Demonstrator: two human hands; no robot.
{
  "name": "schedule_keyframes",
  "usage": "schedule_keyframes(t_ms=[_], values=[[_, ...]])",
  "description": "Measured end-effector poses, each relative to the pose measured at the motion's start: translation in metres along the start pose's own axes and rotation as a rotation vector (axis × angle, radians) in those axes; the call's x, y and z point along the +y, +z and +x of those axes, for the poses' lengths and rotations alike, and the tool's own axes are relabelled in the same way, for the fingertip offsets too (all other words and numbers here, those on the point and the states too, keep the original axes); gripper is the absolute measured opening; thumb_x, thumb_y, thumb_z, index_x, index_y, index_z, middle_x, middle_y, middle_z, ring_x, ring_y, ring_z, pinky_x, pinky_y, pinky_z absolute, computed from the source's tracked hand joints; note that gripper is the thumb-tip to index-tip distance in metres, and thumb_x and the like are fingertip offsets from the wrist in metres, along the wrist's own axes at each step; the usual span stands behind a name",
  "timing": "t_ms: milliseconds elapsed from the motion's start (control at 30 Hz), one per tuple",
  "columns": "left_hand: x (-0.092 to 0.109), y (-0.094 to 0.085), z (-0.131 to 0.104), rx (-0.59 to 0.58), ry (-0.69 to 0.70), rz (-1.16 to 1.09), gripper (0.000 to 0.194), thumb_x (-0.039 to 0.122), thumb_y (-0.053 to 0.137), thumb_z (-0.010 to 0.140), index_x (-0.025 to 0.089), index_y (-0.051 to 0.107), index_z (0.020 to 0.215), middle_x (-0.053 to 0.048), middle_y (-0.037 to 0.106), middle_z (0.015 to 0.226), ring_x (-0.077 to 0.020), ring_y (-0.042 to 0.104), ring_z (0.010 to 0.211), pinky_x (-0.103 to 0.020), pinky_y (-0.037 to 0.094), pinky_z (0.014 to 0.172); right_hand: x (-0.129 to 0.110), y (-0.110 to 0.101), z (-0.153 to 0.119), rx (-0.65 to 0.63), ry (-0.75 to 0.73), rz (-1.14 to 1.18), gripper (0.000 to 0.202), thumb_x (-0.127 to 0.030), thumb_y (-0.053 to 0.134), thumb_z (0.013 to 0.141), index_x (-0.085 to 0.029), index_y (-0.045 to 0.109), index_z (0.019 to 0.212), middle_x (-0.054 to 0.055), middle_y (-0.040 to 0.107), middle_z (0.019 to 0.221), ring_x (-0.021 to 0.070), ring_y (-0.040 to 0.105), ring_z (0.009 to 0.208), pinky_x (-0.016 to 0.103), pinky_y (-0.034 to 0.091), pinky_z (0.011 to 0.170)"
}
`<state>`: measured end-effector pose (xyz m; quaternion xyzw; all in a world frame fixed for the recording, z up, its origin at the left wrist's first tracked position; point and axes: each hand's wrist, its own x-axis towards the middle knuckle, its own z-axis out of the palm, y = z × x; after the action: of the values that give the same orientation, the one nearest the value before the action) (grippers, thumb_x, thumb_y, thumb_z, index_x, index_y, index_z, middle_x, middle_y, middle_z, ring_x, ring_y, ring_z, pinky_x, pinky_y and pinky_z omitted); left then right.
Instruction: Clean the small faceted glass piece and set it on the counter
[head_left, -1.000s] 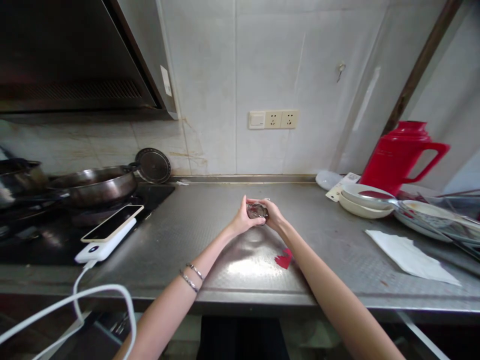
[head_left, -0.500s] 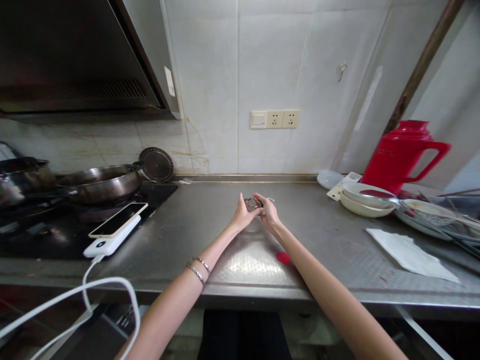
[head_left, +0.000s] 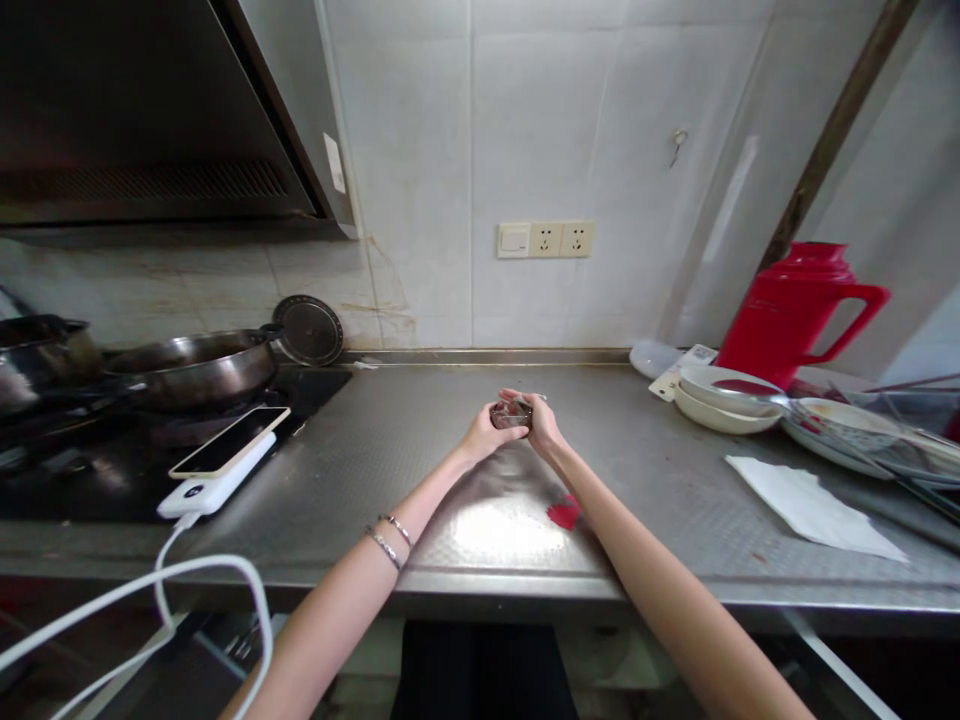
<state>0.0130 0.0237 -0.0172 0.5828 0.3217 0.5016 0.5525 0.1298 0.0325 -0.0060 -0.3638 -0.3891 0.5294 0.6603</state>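
A small dark, round object [head_left: 511, 415] with shiny metal-like parts is held between my two hands above the middle of the steel counter [head_left: 405, 440]. My left hand [head_left: 484, 437] wraps its left side, with the thumb along the near edge. On the right side, my right hand [head_left: 543, 426] has its fingers curled round the same object. What exactly the object is cannot be made out. A small red piece [head_left: 564, 513] lies on the counter beside my right forearm.
Left: a stove with a steel pan [head_left: 199, 372], a phone [head_left: 230, 442] on a white power bank [head_left: 217, 480], and a looping white cable [head_left: 161, 575]. Right: a red thermos [head_left: 787, 315], stacked bowls [head_left: 724, 410], dishes and a white napkin [head_left: 814, 505].
Both hands have closed further round the dark object, whose round face now shows more. The view has shifted slightly, and more of the red piece is visible beside my right forearm.
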Motion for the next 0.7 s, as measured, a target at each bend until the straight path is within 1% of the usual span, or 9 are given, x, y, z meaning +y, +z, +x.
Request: schedule_keyframes(t_ms=[200, 300, 367, 467, 500, 533, 600, 667, 700], values=[[-0.011, 0.000, 0.002, 0.175, 0.112, 0.111, 0.076, 0.027, 0.088, 0.047, 0.014, 0.045, 0.109, -0.012, 0.062, 0.107, -0.0229, 0.061, 0.099, -0.040, 0.045, 0.093, 0.011, 0.002, 0.003, 0.110, -0.061, -0.027, 0.032, -0.032, 0.050, 0.068, -0.016, 0.069, 0.087, 0.004, 0.072, 0.098, 0.0192, 0.064, 0.093, 0.026, 0.050, 0.077], [-0.013, -0.001, 0.004, 0.264, 0.126, 0.164, 0.079, 0.026, 0.088, 0.045, 0.015, 0.043, 0.110, -0.012, 0.061, 0.110, -0.0235, 0.060, 0.102, -0.041, 0.044, 0.095, 0.016, 0.004, 0.006, 0.147, -0.086, -0.046, 0.032, -0.034, 0.053, 0.068, -0.016, 0.069, 0.089, 0.005, 0.071, 0.100, 0.0193, 0.062, 0.096, 0.023, 0.049, 0.074], [-0.010, -0.003, 0.004, 0.209, 0.124, 0.147, 0.076, 0.026, 0.088, 0.047, 0.016, 0.044, 0.108, -0.011, 0.062, 0.108, -0.0232, 0.060, 0.102, -0.041, 0.043, 0.095, 0.018, 0.003, 0.008, 0.157, -0.091, -0.055, 0.032, -0.035, 0.054, 0.068, -0.016, 0.069, 0.088, 0.005, 0.071, 0.099, 0.0188, 0.062, 0.095, 0.022, 0.048, 0.072], [-0.002, -0.003, 0.002, 0.008, 0.147, 0.085, 0.059, 0.027, 0.083, 0.057, 0.015, 0.048, 0.103, -0.010, 0.064, 0.104, -0.0210, 0.061, 0.097, -0.038, 0.045, 0.093, 0.013, -0.001, 0.011, 0.151, -0.075, -0.054, 0.032, -0.035, 0.054, 0.067, -0.015, 0.069, 0.087, 0.005, 0.072, 0.093, 0.0184, 0.064, 0.088, 0.023, 0.049, 0.067], [0.002, -0.003, 0.001, -0.030, 0.153, 0.081, 0.054, 0.028, 0.081, 0.060, 0.015, 0.050, 0.101, -0.009, 0.065, 0.102, -0.0200, 0.062, 0.094, -0.037, 0.047, 0.090, 0.011, -0.002, 0.011, 0.143, -0.066, -0.050, 0.032, -0.035, 0.054, 0.067, -0.014, 0.069, 0.086, 0.005, 0.072, 0.091, 0.0186, 0.064, 0.085, 0.023, 0.049, 0.065], [0.004, -0.003, 0.000, -0.045, 0.147, 0.088, 0.051, 0.028, 0.080, 0.061, 0.014, 0.052, 0.101, -0.009, 0.065, 0.100, -0.0191, 0.062, 0.090, -0.035, 0.050, 0.085, 0.008, -0.004, 0.011, 0.133, -0.058, -0.047, 0.032, -0.034, 0.053, 0.067, -0.014, 0.069, 0.086, 0.006, 0.072, 0.090, 0.0188, 0.065, 0.082, 0.024, 0.049, 0.063], [0.008, -0.003, -0.002, -0.042, 0.112, 0.129, 0.053, 0.029, 0.081, 0.059, 0.014, 0.053, 0.101, -0.007, 0.065, 0.092, -0.0166, 0.062, 0.077, -0.030, 0.053, 0.068, 0.004, -0.005, 0.010, 0.104, -0.050, -0.044, 0.032, -0.033, 0.049, 0.068, -0.014, 0.070, 0.084, 0.006, 0.073, 0.090, 0.0193, 0.066, 0.081, 0.026, 0.050, 0.065], [0.009, -0.004, -0.004, -0.052, 0.059, 0.172, 0.056, 0.032, 0.082, 0.057, 0.013, 0.054, 0.100, -0.005, 0.063, 0.084, -0.0130, 0.058, 0.063, -0.024, 0.049, 0.050, 0.003, -0.006, 0.009, 0.071, -0.053, -0.048, 0.032, -0.032, 0.047, 0.069, -0.015, 0.071, 0.082, 0.006, 0.073, 0.092, 0.0197, 0.066, 0.086, 0.027, 0.050, 0.072], [0.008, -0.004, -0.004, -0.052, 0.036, 0.185, 0.056, 0.034, 0.082, 0.057, 0.012, 0.054, 0.100, -0.003, 0.062, 0.081, -0.0116, 0.056, 0.059, -0.022, 0.047, 0.045, 0.004, -0.005, 0.008, 0.061, -0.055, -0.053, 0.032, -0.032, 0.047, 0.069, -0.016, 0.072, 0.082, 0.006, 0.073, 0.093, 0.0199, 0.065, 0.089, 0.027, 0.050, 0.076]])
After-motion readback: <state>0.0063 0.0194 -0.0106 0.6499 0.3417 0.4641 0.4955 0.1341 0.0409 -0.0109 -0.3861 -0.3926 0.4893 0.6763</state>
